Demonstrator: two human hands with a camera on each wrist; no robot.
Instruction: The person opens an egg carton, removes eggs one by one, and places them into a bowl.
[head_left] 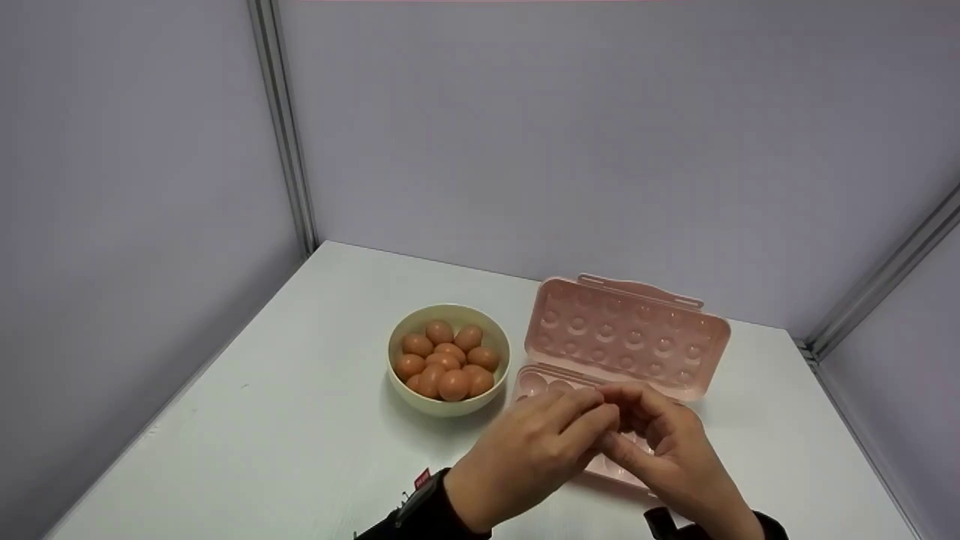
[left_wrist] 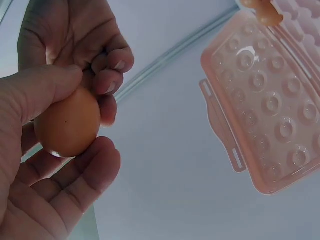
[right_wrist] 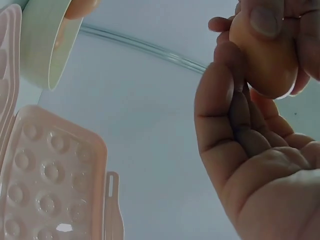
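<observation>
Your left hand (head_left: 525,450) and right hand (head_left: 667,442) both pinch one smooth brown egg (left_wrist: 67,122) above the open pink plastic egg tray (head_left: 622,337); a loosened grip could drop it; squeezing could crack it.

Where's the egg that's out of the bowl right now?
The egg is held between both hands over the open pink egg tray, right of the bowl; the head view hides it.

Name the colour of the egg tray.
Pale pink tray, clearest in the head view.
</observation>
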